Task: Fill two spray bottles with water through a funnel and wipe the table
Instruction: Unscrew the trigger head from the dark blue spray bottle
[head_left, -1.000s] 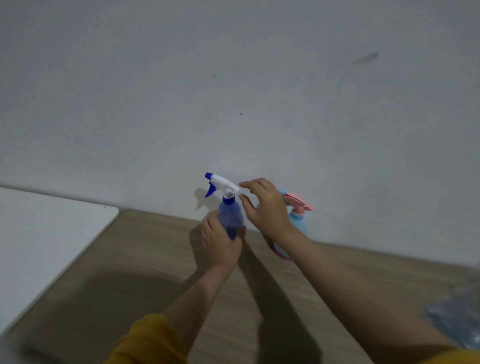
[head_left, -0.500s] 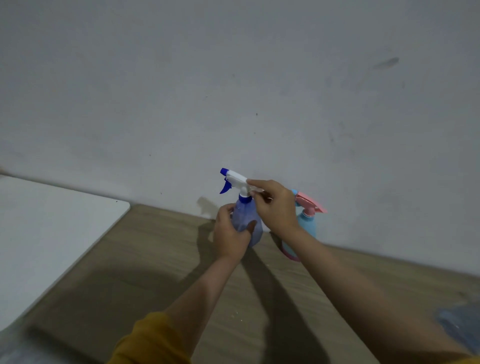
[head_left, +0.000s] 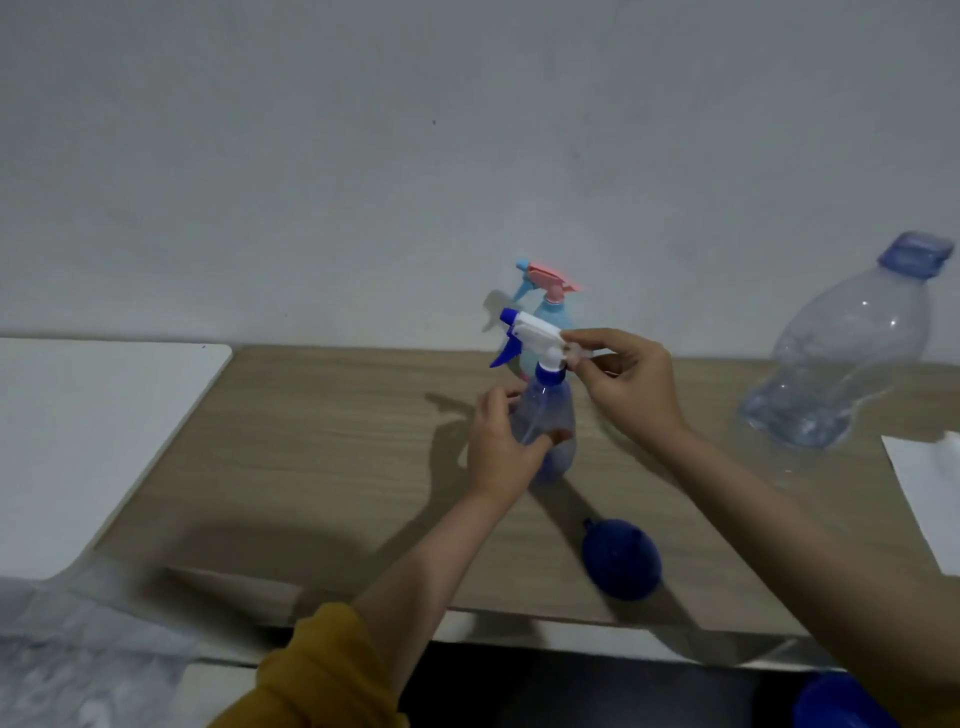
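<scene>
Wooden table (head_left: 322, 441) against a grey wall. My left hand (head_left: 498, 447) grips the blue spray bottle (head_left: 550, 415) upright at mid-table; my right hand (head_left: 631, 387) pinches its white trigger head (head_left: 537, 335). Funnel (head_left: 621, 558) unused, pink-topped bottle (head_left: 545, 306) untouched behind. Judged: filling and wiping both outstanding.

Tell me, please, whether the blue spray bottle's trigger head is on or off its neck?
On. The white trigger head sits atop the blue spray bottle, above its blue collar; how tightly it is screwed, I cannot tell.
</scene>
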